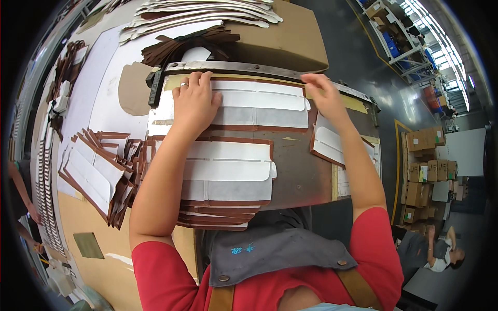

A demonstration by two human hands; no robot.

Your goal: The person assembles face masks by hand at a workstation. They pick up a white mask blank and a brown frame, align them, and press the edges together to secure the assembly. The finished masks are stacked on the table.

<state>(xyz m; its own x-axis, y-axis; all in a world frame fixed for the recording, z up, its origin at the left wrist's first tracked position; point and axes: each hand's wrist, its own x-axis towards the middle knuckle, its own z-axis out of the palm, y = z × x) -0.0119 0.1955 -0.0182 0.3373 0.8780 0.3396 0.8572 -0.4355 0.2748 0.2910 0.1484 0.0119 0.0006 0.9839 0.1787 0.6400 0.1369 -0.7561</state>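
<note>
A flat brown piece with white backing and a rounded white flap point(259, 98) lies along a metal bar point(228, 66) on the work board. My left hand point(196, 101), with a ring on one finger, rests over its left end, fingers bent but apart and tips near the bar. At its upper right corner is my right hand point(327, 98), fingers loosely curled and apart, touching or very near the edge. Closer to me sits a stack of similar brown and white pieces point(228, 166), partly behind my left forearm. Another such piece point(329, 140) lies beneath my right forearm.
A fanned heap of brown and white pieces point(101, 171) lies at left. Beyond the bar are brown strips point(189, 44), long white-edged strips point(202, 13) and a cardboard box point(290, 31). Cartons point(425, 171) and a person point(441, 249) are at right; another person's arm point(23, 192) shows far left.
</note>
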